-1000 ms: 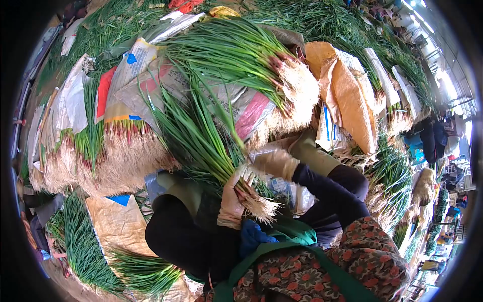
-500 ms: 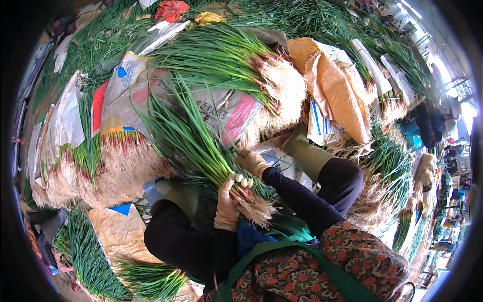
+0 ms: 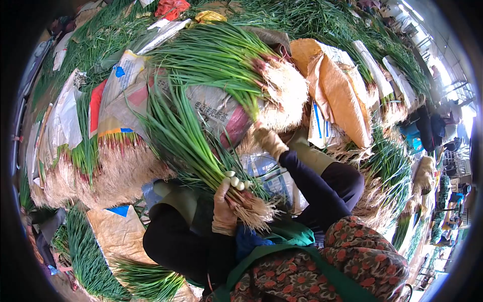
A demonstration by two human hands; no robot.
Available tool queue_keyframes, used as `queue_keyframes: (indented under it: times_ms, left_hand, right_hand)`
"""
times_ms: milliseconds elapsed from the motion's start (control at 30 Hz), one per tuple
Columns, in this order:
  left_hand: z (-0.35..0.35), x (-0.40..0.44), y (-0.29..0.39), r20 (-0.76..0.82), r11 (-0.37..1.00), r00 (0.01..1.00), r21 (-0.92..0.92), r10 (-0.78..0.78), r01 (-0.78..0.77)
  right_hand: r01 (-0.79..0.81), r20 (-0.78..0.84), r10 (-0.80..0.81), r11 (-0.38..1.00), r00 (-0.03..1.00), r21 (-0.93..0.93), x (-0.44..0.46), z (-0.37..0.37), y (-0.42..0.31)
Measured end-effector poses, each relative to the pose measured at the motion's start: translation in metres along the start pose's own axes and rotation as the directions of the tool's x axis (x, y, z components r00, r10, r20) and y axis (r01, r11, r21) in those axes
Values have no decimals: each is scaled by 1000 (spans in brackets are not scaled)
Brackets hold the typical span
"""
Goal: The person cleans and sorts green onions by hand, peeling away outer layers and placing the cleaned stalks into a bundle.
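Note:
My left hand (image 3: 224,207), in a pale glove, is closed around a bunch of spring onions (image 3: 193,141). Their roots (image 3: 256,214) hang out toward my lap, and the green leaves fan up and to the left. My right hand (image 3: 271,143), gloved and slightly blurred, has its fingers closed at the reddish lower end of a few spring onions (image 3: 250,104). These stretch from the edge of a large pile of spring onions (image 3: 226,55), whose pale roots (image 3: 287,90) face right. My fingers hide their root ends.
A grey printed sack (image 3: 214,108) lies under the pile. An orange-brown sack (image 3: 337,90) stands to its right. More bundled spring onions with thick roots (image 3: 121,163) stand at left, others (image 3: 390,166) at right. A tan sack (image 3: 121,234) lies at lower left beside my knee.
My right hand has moved up and away from the held bunch to the pile's edge, closing on a few spring onions there. My left hand keeps its hold, nearly in place.

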State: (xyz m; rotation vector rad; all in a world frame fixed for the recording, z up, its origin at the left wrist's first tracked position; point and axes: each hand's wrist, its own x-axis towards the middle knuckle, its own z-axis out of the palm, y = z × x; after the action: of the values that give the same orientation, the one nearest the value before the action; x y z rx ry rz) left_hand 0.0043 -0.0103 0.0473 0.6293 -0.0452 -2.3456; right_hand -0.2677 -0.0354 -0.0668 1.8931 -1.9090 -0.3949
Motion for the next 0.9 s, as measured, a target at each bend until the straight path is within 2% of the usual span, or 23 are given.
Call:
queue_keyframes:
  times_ms: [33,67,100,133,200,233,267,333,367,400,467,500,533,600,667,733,767,800,867,900]
  left_hand:
    - [-8,7,1,24,997,999,-70,42,-40]
    - [-13,13,1,46,987,995,-142,87,-80]
    - [-17,15,2,-14,990,996,-111,87,-88]
    - [-16,15,2,-20,992,997,-99,78,-80]
    - [-13,14,3,-28,995,998,-77,62,-64]
    - [-8,15,4,-26,995,998,-79,62,-64]
    - [-1,12,3,-28,994,997,-84,68,-70]
    - [14,0,4,-47,992,996,-92,78,-82]
    - [23,-2,5,-66,995,994,-41,85,-87]
    - [19,-2,5,-11,998,998,-40,57,-57]
    - [7,0,4,100,1000,995,-27,-12,14]
    - [6,1,2,35,1000,999,-12,-22,23]
    - [2,2,1,44,999,998,-1,-53,53]
    - [-5,1,4,58,995,993,20,-102,101]
    - [-4,-1,7,85,996,992,12,-88,87]
    - [-22,6,6,113,997,990,2,-79,79]
    - [-28,9,5,86,997,994,-8,-72,73]
    - [-23,6,5,71,997,995,-37,-69,72]
    - [-7,3,7,45,993,997,-101,-60,65]
    - [-7,4,6,50,994,997,-82,-62,66]
  right_hand:
    - [209,-131,-352,773,927,-598,-6,-38,-12]
    - [243,-186,-272,956,944,-164,-18,-15,-36]
    - [-43,25,35,837,999,545,-34,-35,-45]
    - [-401,380,129,242,916,883,-43,-62,-46]
    - [-537,545,33,237,838,810,-53,-74,-24]
    - [-486,594,-14,561,804,671,-60,-54,-19]
    - [-251,368,-71,611,927,751,-78,-37,-6]
    - [-454,522,66,593,850,665,-63,-68,13]
    - [-456,418,193,487,888,745,-54,-80,19]
    - [-434,318,332,377,888,818,-44,-91,24]
    - [-449,329,374,300,867,842,-18,-106,20]
    - [-430,336,278,443,900,787,-2,-91,14]
    - [-385,351,175,577,920,721,13,-77,5]
    - [-427,451,169,707,876,564,35,-112,-12]
    - [-411,391,219,749,894,519,41,-105,-23]
    - [-403,397,193,723,897,560,42,-103,-22]
    - [-404,409,174,701,896,588,41,-99,-20]
    - [-433,412,220,715,885,549,35,-92,-16]
    - [-462,306,346,648,887,605,18,-83,-7]
    - [-383,229,307,738,924,556,3,-78,-6]
